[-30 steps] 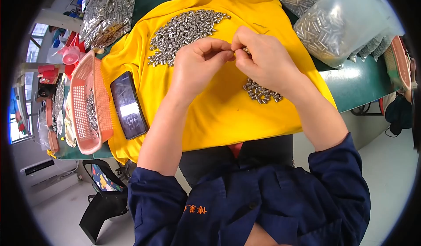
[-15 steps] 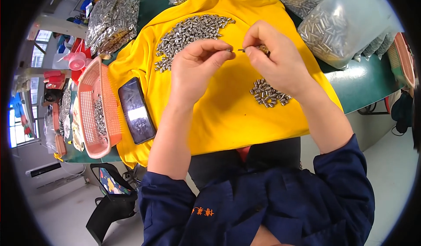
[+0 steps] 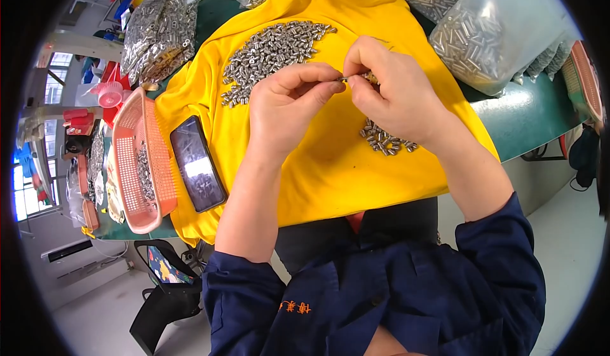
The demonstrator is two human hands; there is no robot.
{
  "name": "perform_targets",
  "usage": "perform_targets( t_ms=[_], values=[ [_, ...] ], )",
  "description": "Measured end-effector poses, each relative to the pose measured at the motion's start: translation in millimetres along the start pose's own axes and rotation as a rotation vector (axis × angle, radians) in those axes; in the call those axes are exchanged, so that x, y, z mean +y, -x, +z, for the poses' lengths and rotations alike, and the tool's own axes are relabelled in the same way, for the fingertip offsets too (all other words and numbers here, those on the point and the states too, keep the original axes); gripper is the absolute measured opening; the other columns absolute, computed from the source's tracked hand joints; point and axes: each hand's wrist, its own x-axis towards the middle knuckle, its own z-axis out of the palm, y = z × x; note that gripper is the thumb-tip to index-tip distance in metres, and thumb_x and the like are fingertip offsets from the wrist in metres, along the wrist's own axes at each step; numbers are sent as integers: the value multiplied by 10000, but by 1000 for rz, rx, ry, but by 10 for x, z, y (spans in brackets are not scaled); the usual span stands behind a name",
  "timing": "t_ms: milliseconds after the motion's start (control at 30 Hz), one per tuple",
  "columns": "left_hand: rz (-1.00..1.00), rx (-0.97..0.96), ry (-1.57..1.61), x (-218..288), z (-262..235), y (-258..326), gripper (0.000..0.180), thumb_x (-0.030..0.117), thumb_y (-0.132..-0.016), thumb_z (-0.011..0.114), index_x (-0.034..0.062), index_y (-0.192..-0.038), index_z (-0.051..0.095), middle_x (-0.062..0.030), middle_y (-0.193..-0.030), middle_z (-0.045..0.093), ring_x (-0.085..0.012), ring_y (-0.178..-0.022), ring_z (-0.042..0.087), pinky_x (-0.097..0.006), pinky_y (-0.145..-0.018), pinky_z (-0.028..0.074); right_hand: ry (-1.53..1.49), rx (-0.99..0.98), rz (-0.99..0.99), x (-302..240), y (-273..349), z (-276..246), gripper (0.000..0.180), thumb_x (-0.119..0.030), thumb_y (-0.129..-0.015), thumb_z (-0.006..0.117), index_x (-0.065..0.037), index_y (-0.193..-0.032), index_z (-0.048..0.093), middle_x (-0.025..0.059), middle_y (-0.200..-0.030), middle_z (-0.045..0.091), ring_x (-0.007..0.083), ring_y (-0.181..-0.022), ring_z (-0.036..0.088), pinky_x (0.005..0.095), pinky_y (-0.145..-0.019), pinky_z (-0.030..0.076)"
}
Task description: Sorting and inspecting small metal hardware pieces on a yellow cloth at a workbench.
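Pinching a small metal piece [image 3: 338, 80], mostly hidden, in left hand [image 3: 287, 105]; gripping a thin dark pin [image 3: 345, 78] in right hand [image 3: 395, 90], nearly fingertip to fingertip. Held above yellow cloth [image 3: 330, 168], between large heap of metal cylinders [image 3: 272, 57] and smaller pile [image 3: 386, 142] near right wrist. Leftward: phone [image 3: 198, 163], then pink basket [image 3: 164, 181]. Far right: clear bag [image 3: 473, 48] on green table [image 3: 530, 121].

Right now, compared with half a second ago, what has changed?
The left grip moved rightward and the right grip leftward, nearly closing the gap; the thin pin in the right one now appears to reach the left. Nothing was visibly let go. Larger pile, smaller pile, phone and pink basket stayed put.
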Motion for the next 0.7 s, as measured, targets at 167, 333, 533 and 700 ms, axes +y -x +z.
perform_targets(
  t_ms=[167,333,533,700],
  values=[
    [40,44,-83,-23,19,9,100,-61,-724,591,-24,-815,608,-44,-790,612,-85,-717,575,-183,-648,465,18,13,-3,-24,6,33,64,-56,-726,476,-32,-764,430,142,-611,512,320,-582,519,376,-514,399],
    [61,53,-95,-36,53,-9,86,-54,-730,584,-23,-807,605,-45,-789,614,-87,-710,579,-186,-650,466,27,41,-31,-4,3,59,58,-54,-734,472,-33,-766,429,141,-613,516,323,-591,522,383,-519,400],
    [109,71,-284,-47,81,-30,94,-45,-730,583,-27,-819,603,-49,-787,614,-93,-708,582,-188,-654,464,90,23,-1,21,-8,35,66,-70,-741,469,-38,-785,432,138,-622,525,321,-602,530,387,-523,402],
    [29,68,-80,-62,46,-24,107,-50,-724,586,-30,-827,604,-53,-792,617,-105,-715,586,-189,-660,464,26,13,34,8,-7,26,71,-79,-733,474,-41,-780,437,135,-627,528,317,-585,527,381,-515,403]
  ],
)
